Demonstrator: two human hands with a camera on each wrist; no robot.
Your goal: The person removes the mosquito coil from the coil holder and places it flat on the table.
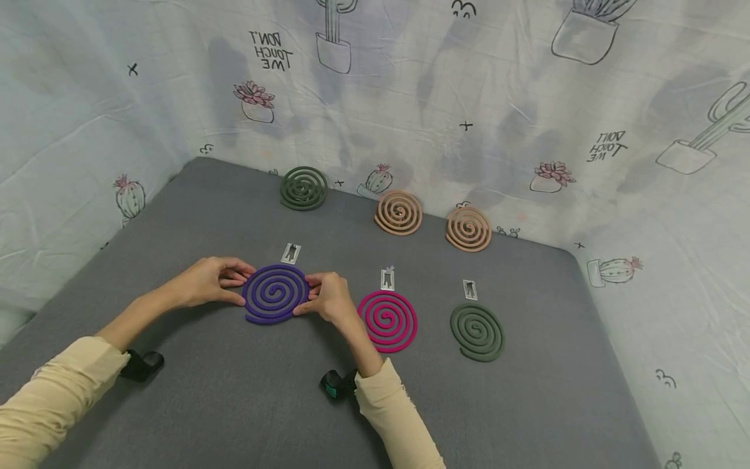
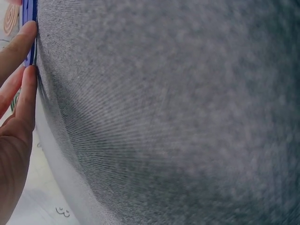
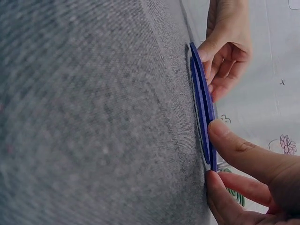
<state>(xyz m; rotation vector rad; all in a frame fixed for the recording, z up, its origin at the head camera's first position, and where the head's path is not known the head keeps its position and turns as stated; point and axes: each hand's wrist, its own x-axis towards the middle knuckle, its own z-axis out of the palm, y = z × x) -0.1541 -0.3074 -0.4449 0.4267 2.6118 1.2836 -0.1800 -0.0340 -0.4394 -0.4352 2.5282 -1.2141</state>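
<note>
A person's left hand (image 1: 208, 281) grasps the purple coil (image 1: 274, 292) by its left edge between thumb and fingers; the right hand (image 1: 333, 296) pinches its right edge the same way. The coil is at the left of the front row, its far edge just beside a metal clip (image 1: 286, 253). Room is tight rightward, where the pink coil (image 1: 387, 318) lies partly behind the right forearm, with a green coil (image 1: 477, 330) beyond. Bare tabletop (image 1: 234, 404) stretches toward the person. Three more coils (image 1: 303, 188) line its back edge by the cloth (image 1: 375, 98).
</note>
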